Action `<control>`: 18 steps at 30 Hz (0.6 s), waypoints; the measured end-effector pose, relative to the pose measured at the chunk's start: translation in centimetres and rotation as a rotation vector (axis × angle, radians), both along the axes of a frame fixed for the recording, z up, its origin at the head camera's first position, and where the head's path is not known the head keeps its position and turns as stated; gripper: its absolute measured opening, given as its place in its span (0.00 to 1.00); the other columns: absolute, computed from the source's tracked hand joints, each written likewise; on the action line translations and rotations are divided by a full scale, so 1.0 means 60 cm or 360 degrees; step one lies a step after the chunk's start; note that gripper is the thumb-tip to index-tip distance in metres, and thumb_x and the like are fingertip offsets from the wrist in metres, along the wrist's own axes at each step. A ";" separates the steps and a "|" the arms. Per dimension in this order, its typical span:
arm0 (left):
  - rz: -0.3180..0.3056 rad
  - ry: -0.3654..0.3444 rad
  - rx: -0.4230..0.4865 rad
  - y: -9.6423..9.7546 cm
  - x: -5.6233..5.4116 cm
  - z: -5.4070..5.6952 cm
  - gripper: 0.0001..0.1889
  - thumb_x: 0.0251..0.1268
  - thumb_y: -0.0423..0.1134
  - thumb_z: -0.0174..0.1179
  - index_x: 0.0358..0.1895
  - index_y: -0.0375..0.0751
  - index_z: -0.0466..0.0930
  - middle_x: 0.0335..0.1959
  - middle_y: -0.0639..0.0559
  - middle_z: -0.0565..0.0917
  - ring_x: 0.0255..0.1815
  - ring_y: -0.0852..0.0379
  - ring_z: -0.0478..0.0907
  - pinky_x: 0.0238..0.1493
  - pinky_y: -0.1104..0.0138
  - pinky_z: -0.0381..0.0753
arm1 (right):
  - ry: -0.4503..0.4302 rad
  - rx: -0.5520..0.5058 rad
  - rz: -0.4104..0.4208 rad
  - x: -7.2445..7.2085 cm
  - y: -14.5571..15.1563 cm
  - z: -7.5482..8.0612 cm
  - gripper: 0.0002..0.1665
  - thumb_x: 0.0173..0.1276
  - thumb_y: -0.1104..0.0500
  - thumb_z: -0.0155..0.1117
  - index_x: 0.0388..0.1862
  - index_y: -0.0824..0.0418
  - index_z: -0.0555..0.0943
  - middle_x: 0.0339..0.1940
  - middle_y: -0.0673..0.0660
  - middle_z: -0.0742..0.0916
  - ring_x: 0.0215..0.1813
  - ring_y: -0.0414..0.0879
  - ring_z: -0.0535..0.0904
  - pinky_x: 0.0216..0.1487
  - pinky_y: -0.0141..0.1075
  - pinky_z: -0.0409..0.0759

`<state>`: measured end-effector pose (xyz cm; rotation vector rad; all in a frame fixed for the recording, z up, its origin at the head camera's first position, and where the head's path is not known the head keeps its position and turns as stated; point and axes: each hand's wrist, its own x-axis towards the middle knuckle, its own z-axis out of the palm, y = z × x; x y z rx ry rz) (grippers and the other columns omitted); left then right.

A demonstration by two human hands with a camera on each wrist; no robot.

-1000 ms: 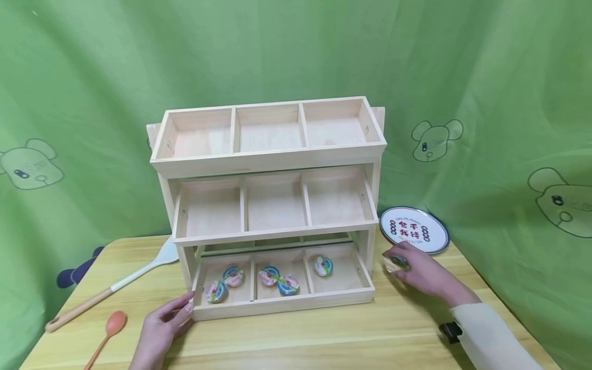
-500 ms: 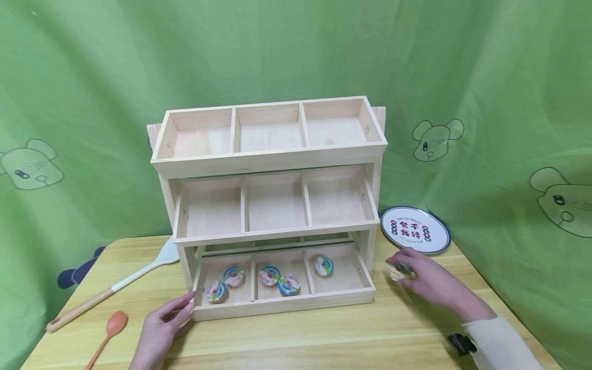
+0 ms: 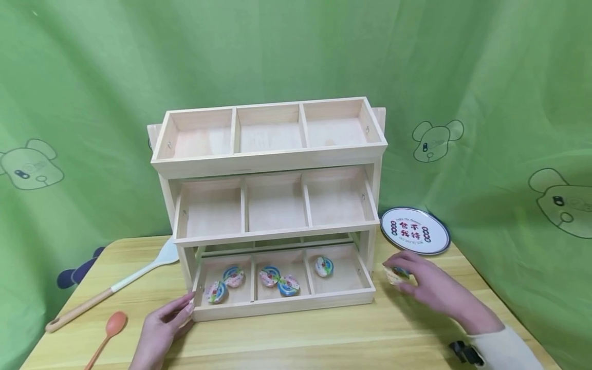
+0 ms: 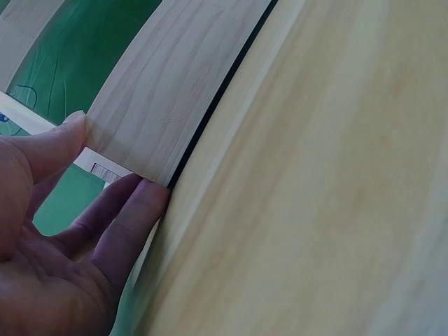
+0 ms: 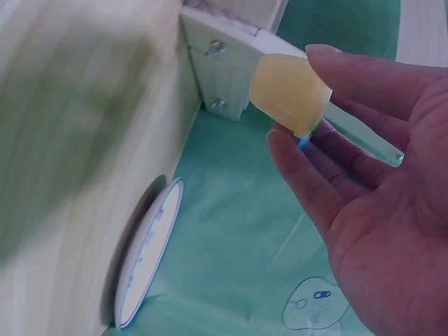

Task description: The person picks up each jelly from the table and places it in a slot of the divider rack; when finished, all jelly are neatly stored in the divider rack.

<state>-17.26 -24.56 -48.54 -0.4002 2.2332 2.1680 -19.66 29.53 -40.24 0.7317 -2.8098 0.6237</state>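
A three-tier wooden rack (image 3: 268, 160) stands on the table, each tier split into three compartments. Its bottom tray (image 3: 287, 307) holds several small jelly cups with colourful lids: two in the left compartment, two in the middle, and one jelly cup (image 3: 324, 266) in the right. My left hand (image 3: 163, 325) pinches the tray's front left corner, thumb at the upper edge and fingers at the lower one. Right of the rack, my right hand (image 3: 427, 285) holds another jelly cup (image 5: 289, 94) between thumb and fingers; its yellowish body shows in the right wrist view.
Behind my right hand lies a white oval plate (image 3: 414, 230) with red characters and a dark rim. To the left are a white spatula (image 3: 134, 277) with a wooden handle and an orange spoon (image 3: 115, 324). A green curtain (image 3: 277, 51) hangs behind the table.
My right hand has shifted slightly nearer and to the right, still holding the jelly cup. The left hand keeps its place on the tray corner.
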 end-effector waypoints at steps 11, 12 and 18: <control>0.0005 0.0027 -0.0026 0.001 0.000 -0.002 0.25 0.66 0.36 0.66 0.64 0.33 0.73 0.66 0.38 0.72 0.49 0.66 0.78 0.54 0.67 0.82 | 0.0088 0.0042 0.0101 0.000 -0.035 0.013 0.27 0.55 0.64 0.75 0.56 0.62 0.81 0.53 0.52 0.81 0.54 0.51 0.78 0.57 0.51 0.81; 0.0008 0.0031 -0.0029 0.002 0.000 -0.002 0.25 0.66 0.36 0.65 0.64 0.33 0.73 0.66 0.38 0.72 0.49 0.67 0.78 0.54 0.67 0.82 | 0.0077 0.0043 0.0103 0.000 -0.038 0.013 0.27 0.56 0.64 0.75 0.56 0.62 0.81 0.53 0.52 0.81 0.54 0.50 0.78 0.58 0.51 0.81; 0.0015 0.0036 -0.0034 0.002 0.000 -0.003 0.25 0.66 0.35 0.65 0.64 0.32 0.73 0.65 0.39 0.73 0.48 0.68 0.78 0.54 0.66 0.82 | -0.0027 0.0031 0.0129 -0.003 -0.062 0.017 0.28 0.58 0.63 0.74 0.58 0.64 0.80 0.55 0.54 0.80 0.56 0.52 0.78 0.60 0.52 0.80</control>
